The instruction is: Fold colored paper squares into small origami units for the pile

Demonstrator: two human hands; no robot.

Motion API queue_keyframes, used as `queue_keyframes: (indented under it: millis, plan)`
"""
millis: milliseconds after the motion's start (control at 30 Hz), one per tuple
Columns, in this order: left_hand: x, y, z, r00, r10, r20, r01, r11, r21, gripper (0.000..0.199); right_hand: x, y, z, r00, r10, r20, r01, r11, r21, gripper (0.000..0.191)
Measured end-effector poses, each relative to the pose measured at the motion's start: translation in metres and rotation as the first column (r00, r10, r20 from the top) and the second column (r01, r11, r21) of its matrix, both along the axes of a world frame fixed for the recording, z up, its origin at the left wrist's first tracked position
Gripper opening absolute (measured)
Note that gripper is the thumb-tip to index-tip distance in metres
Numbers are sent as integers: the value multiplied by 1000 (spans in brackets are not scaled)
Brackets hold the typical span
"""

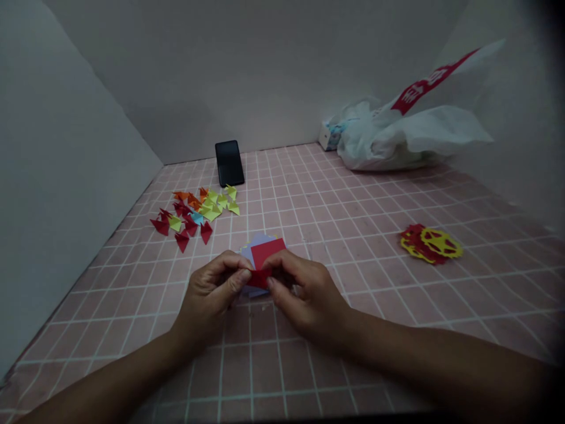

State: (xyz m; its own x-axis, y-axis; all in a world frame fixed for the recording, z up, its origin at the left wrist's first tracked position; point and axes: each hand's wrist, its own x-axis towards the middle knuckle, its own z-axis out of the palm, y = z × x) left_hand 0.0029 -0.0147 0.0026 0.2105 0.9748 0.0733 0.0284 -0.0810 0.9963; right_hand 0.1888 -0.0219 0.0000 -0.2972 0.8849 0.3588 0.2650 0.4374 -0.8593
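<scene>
A small folded piece of red paper (258, 279) is pinched between my two hands, above a stack of paper. My left hand (216, 285) grips its left end between thumb and forefinger. At its right end, the thumb and fingers of my right hand (306, 291) are closed on it. Behind and beneath lies the stack of lilac paper sheets (249, 250), partly covered by my hands. On top of that stack rests a flat red sheet (267, 249).
Several folded paper pieces (212, 211) in red, orange, yellow and blue lie left of centre. Behind them is a black phone (229, 163). Red and yellow gear-shaped cutouts (431, 243) lie at right. A white plastic bag (397, 138) and a tissue box (329, 135) stand at the back.
</scene>
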Motion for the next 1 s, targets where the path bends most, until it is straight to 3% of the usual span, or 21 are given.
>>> queue_keyframes:
  millis: [333,467,567,700,833,933,1000]
  plan:
    - [-3,-1,-1,991,-130,39,122,979,165,11,-1,-1,-4,983,60,-173,-56,998,27,25]
    - [-4,0,2,990,-141,17,133,964,232,13,-1,-1,-4,985,61,-163,-48,995,85,24]
    - [-5,2,5,991,-110,-79,131,919,373,14,-1,2,-1,988,96,-121,-83,990,112,26]
    - [-6,4,10,951,58,-304,162,745,647,13,1,5,3,994,105,-20,-101,985,139,12]
    - [-8,1,14,875,245,-417,227,554,801,11,2,2,3,998,49,39,-58,966,252,13]
    - [-12,-2,18,833,328,-446,307,397,865,9,1,0,4,999,33,41,-48,898,438,15]
    - [-16,-3,21,810,350,-470,364,329,872,10,1,-1,5,999,33,38,-48,846,532,16]
